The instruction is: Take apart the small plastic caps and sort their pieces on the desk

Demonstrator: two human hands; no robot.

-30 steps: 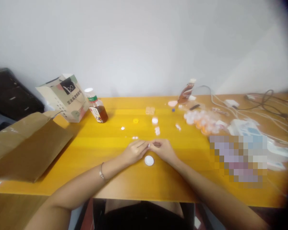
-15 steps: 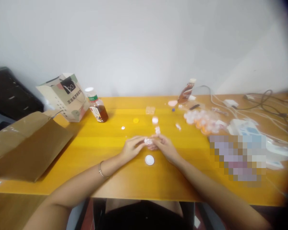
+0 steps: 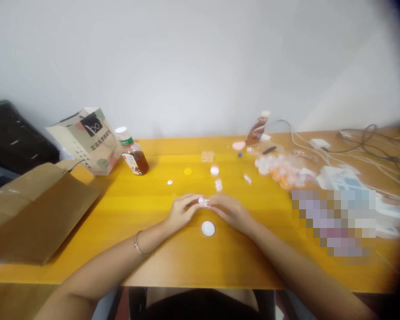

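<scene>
Between my fingertips is a small clear plastic piece (image 3: pixel 204 202), too blurred to make out in detail. My left hand (image 3: pixel 184 210) pinches its left end, and my right hand (image 3: pixel 231 212) pinches its right end. Just below the hands a white round disc (image 3: pixel 208 228) lies on the yellow table (image 3: pixel 173 262). Beyond my fingers lie a small clear part (image 3: pixel 218 185), a white round cap (image 3: pixel 214 170), a yellow disc (image 3: pixel 187 171) and a clear square piece (image 3: pixel 207 156). A small white part (image 3: pixel 170 182) is off to the left.
An open cardboard box (image 3: pixel 43 213), a paper bag (image 3: pixel 93 142) and a bottle of brown liquid (image 3: pixel 133 153) stand at the left. Behind right are another bottle (image 3: pixel 258 129), a clear-and-orange cluster (image 3: pixel 280 169) and tangled cables (image 3: pixel 366 142).
The fingers of my right hand have drawn together at the right end of the clear piece. The view has shifted slightly, so the table things sit a little lower.
</scene>
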